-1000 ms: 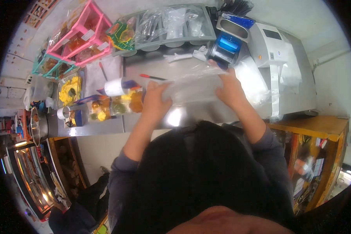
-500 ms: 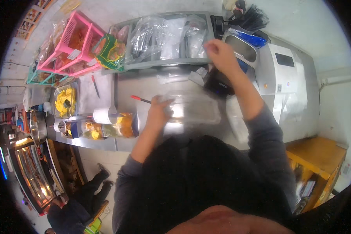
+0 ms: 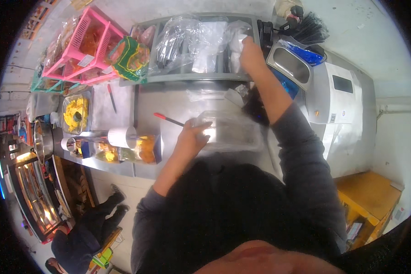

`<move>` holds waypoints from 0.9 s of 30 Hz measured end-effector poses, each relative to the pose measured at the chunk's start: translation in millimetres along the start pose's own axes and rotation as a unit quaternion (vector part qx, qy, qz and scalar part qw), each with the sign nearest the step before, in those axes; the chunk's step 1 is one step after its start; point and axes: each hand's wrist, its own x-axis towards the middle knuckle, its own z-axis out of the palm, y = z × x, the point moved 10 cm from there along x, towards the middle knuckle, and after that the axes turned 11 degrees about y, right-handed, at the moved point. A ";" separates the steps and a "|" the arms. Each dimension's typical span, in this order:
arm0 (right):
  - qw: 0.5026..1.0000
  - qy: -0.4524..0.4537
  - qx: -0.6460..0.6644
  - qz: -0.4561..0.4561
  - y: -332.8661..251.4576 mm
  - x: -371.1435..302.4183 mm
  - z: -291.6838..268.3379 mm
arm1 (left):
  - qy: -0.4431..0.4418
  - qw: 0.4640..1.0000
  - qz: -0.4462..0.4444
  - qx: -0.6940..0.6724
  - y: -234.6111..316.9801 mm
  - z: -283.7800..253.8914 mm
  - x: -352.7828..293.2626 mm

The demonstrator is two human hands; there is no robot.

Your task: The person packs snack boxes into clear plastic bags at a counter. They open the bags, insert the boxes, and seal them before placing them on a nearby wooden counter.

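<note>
My left hand (image 3: 194, 138) is closed on the near-left edge of a clear plastic bag (image 3: 235, 132), which lies flat on the steel counter with a clear container seemingly inside. A red-capped pen (image 3: 168, 118) runs up against the back of this hand; whether the fingers hold it I cannot tell. Farther away, my right hand (image 3: 253, 57) reaches into the right end of a grey divided tray (image 3: 192, 78). Its fingers are curled at a clear-wrapped whitish packet (image 3: 236, 45), and what lies between them is hidden.
Pink baskets (image 3: 84, 57) and a green-yellow bag (image 3: 130, 59) stand at the far left. Filled packs (image 3: 147, 150) and a tub of yellow food (image 3: 75, 114) sit nearer. A white machine (image 3: 335, 93) and a metal pan (image 3: 290, 64) are right. Someone sits (image 3: 80, 242) lower left.
My right hand has moved from above the tray's right edge down into its right compartment. My left hand has shifted slightly right and nearer, staying at the clear bag.
</note>
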 end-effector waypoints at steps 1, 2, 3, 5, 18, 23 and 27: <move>1.000 0.000 0.019 -0.002 3.3 1.5 -8.2 | 0.000 1.000 0.001 -0.012 4.6 -1.6 1.2; 0.999 -0.001 0.038 -0.004 6.5 2.9 -15.8 | 0.001 1.000 0.001 -0.023 7.5 -2.2 1.4; 0.998 -0.002 0.057 -0.007 9.6 3.8 -22.8 | -0.001 1.000 0.008 -0.024 7.5 -0.1 0.5; 0.999 0.035 0.034 -0.016 16.7 9.1 -44.0 | -0.002 0.999 0.024 -0.022 4.6 3.7 1.0; 0.967 -0.014 0.249 -0.042 0.4 3.0 -151.6 | -0.058 0.998 0.023 -0.018 14.3 1.1 -2.2; 0.956 0.041 0.290 -0.034 -13.6 -24.0 -192.4 | -0.059 0.998 0.003 0.006 6.6 4.1 -4.8; 0.907 0.232 0.184 -0.299 -92.2 -113.5 -235.9 | -0.007 1.000 0.019 0.006 -9.6 5.3 -9.2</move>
